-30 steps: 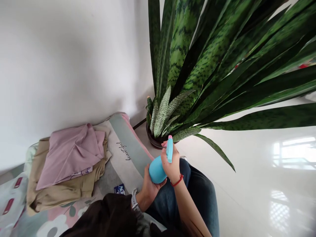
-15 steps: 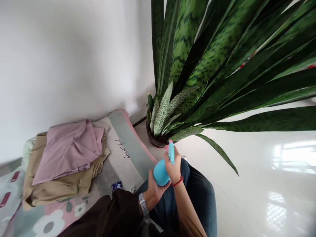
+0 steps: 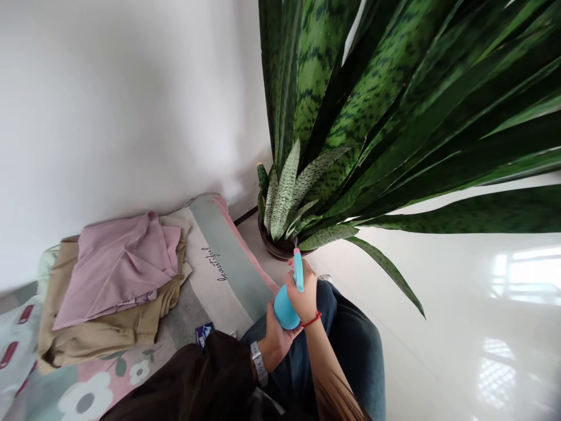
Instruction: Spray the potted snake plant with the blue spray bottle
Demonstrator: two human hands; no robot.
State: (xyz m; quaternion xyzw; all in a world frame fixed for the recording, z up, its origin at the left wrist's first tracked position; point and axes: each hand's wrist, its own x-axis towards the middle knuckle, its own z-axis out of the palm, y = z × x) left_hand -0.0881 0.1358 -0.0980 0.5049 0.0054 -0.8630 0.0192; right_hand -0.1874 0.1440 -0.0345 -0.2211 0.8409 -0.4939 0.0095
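A blue spray bottle [image 3: 286, 310] with a pink nozzle is held between both hands above my knee. My right hand [image 3: 305, 292] is closed round its neck and trigger, a red cord at the wrist. From below and the left, my left hand [image 3: 277, 339] cups the round body; a pale watch is on that wrist. The nozzle points at the snake plant [image 3: 287, 196], close to the rim of its dark brown pot [image 3: 280, 251]. A faint spray shows at the nozzle tip. Long banded leaves spread up and to the right.
On the left, a cushioned seat cover [image 3: 214, 251] carries folded pink and tan clothes [image 3: 118, 269]. A small dark blue packet [image 3: 203, 333] lies near my left sleeve. A white wall stands behind; one leaf [image 3: 388, 269] droops over the shiny floor [image 3: 438, 327].
The bottle's head has tilted and shifted slightly left, nearer the pot, and a faint spray now shows at the nozzle. Both hands keep their hold. The view has shifted a little.
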